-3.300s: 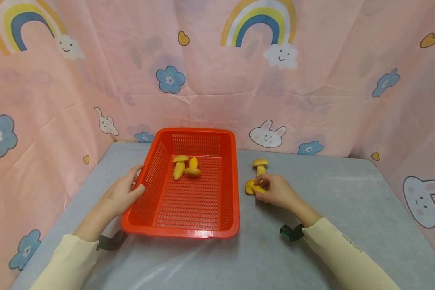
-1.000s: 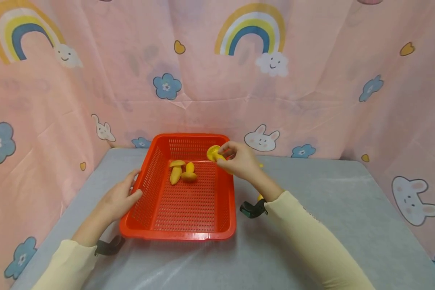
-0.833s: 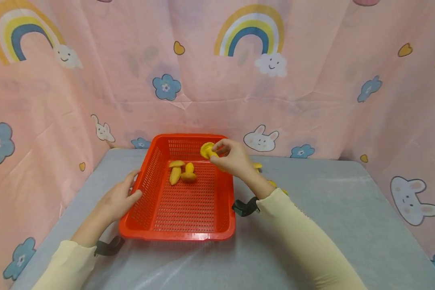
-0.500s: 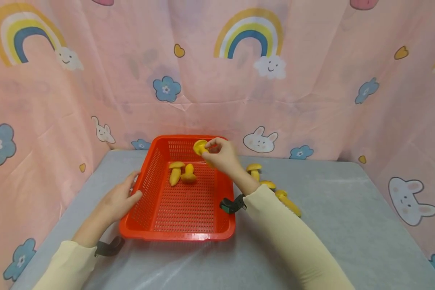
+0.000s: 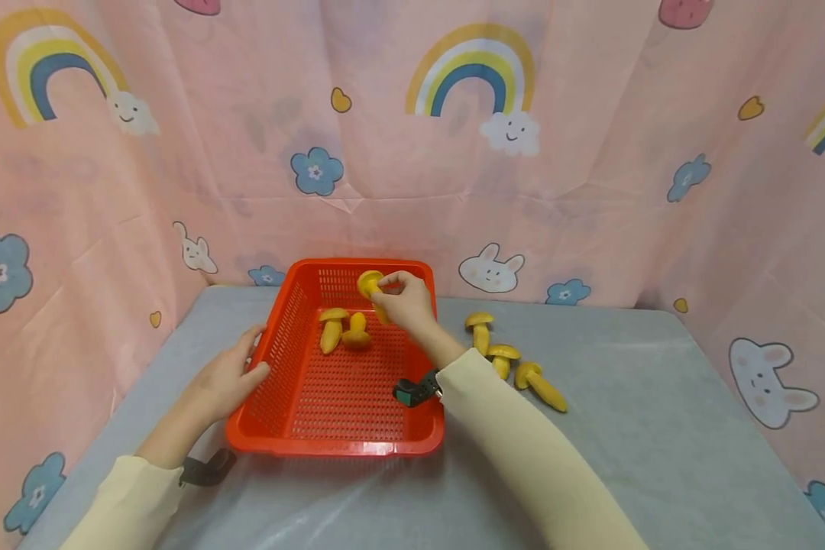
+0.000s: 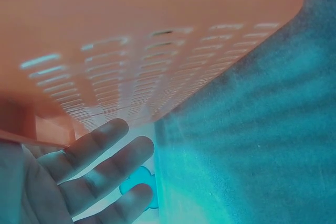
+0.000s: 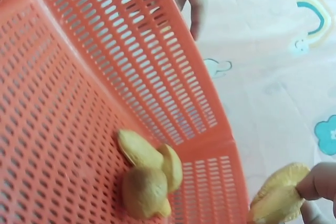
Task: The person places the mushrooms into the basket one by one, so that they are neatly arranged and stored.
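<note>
My right hand [image 5: 411, 304] pinches a yellow mushroom [image 5: 369, 283] by its stem, above the far part of the red plastic basket [image 5: 337, 448]. The right wrist view shows this mushroom [image 7: 281, 195] at the fingertips, beyond the basket's rim. On the basket floor a mushroom with a long stem [image 5: 331, 336] lies beside another mushroom [image 5: 357, 336], cap toward me. My left hand [image 5: 223, 378] holds the basket's left rim, thumb over the edge. In the left wrist view its fingers [image 6: 107, 169] extend along the outside of the slotted wall.
Right of the basket, a mushroom [image 5: 480, 328], a second mushroom [image 5: 503, 357] and a third mushroom [image 5: 540, 386] lie close together on the grey table [image 5: 632, 428]. A pink patterned curtain [image 5: 399, 221] hangs behind the table and at its sides.
My right hand has picked up a mushroom from the table and carried it left over the basket. The mushrooms on the right come out from behind the arm. My left hand stays at the rim.
</note>
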{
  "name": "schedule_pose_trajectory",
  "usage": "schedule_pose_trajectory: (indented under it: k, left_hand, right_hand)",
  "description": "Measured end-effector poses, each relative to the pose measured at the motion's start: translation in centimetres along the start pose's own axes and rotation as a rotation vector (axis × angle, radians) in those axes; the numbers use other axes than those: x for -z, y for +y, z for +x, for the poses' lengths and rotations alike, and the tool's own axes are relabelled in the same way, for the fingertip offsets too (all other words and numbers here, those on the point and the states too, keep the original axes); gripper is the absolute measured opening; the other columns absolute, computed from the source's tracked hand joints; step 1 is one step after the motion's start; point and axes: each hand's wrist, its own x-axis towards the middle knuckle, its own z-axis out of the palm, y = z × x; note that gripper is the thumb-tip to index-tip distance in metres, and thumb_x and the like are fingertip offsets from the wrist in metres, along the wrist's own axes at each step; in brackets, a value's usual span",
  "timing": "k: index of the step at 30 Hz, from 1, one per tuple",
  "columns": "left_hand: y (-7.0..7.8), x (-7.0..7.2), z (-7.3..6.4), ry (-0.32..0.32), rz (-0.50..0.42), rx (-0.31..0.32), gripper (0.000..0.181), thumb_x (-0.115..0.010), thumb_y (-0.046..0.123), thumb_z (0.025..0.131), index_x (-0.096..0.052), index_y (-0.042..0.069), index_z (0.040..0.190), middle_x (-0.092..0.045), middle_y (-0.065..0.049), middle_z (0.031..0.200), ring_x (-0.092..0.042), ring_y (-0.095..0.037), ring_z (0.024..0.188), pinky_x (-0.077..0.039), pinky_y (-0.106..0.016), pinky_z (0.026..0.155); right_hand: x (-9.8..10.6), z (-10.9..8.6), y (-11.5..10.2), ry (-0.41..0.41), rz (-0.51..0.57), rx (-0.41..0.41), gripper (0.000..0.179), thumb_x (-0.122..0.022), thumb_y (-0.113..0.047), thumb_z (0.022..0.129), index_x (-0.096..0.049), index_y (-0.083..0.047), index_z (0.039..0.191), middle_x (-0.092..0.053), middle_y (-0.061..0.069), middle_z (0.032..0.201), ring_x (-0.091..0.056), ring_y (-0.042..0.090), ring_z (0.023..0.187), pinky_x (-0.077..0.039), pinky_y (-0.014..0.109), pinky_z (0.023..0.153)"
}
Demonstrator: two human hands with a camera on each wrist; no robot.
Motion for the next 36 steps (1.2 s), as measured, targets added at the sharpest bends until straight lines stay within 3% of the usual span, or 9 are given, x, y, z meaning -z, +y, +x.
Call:
schedule_pose_trajectory:
  k: [6,12,18,25,32,36]
  left_hand:
    - [0.1,0.0,0.0,0.011,0.009,-0.018,0.065,-0.048,0.022,0.095,-0.02,0.002,0.151,-0.055,-0.03,0.13,-0.066,-0.035,0.102,-0.059,-0.042,0.073]
    - [-0.1,-0.2,-0.1,0.006,0.009,-0.01,0.065,-0.048,0.023,0.095,-0.02,0.003,0.151,-0.054,-0.029,0.131,-0.066,-0.033,0.1,-0.059,-0.043,0.074]
    - [0.0,-0.1,-0.1,0.006,-0.002,-0.014,0.065,-0.048,0.023,0.095,-0.021,0.003,0.151,-0.054,-0.029,0.13,-0.066,-0.033,0.099,-0.059,-0.042,0.072]
    - [0.2,0.2,0.0,0.013,-0.004,-0.033,0.065,-0.048,0.024,0.096,-0.02,0.003,0.151,-0.054,-0.029,0.131,-0.066,-0.032,0.098,-0.059,-0.042,0.072]
    - [0.2,0.2,0.1,0.015,-0.006,-0.032,0.065,-0.048,0.023,0.096,-0.02,0.005,0.152,-0.054,-0.028,0.131,-0.066,-0.032,0.098,-0.059,-0.043,0.073]
    - [0.0,0.3,0.1,0.012,-0.019,-0.039,0.065,-0.048,0.023,0.096,-0.02,0.004,0.151,-0.054,-0.029,0.131,-0.066,-0.034,0.101,-0.059,-0.044,0.074]
  right_hand:
    - [-1.3,0.3,0.2,0.068,0.058,-0.067,0.023,-0.067,-0.016,0.088,-0.061,-0.009,0.109,-0.065,0.014,0.108,-0.066,0.025,0.091,-0.056,0.03,0.07]
    - [-2.4,0.5,1.0,0.139,0.033,-0.102,0.024,-0.067,-0.018,0.087,-0.062,-0.01,0.11,-0.067,0.012,0.105,-0.066,0.024,0.092,-0.056,0.03,0.07]
    - [-2.8,0.7,1.6,0.173,-0.053,-0.054,0.023,-0.065,-0.019,0.087,-0.062,-0.01,0.108,-0.066,0.011,0.102,-0.065,0.024,0.085,-0.056,0.029,0.066]
    - [-2.9,1.2,2.7,0.155,-0.136,-0.088,0.023,-0.066,-0.02,0.088,-0.062,-0.008,0.107,-0.064,0.011,0.105,-0.061,0.024,0.089,-0.056,0.03,0.071]
    - [-2.7,1.6,3.6,0.146,-0.081,-0.155,0.022,-0.067,-0.016,0.088,-0.064,-0.007,0.108,-0.064,0.015,0.11,-0.065,0.025,0.086,-0.057,0.029,0.069]
    - [-2.7,1.3,3.6,0.13,-0.209,-0.127,0.021,-0.065,-0.016,0.088,-0.065,-0.006,0.107,-0.065,0.014,0.109,-0.06,0.024,0.087,-0.055,0.031,0.073]
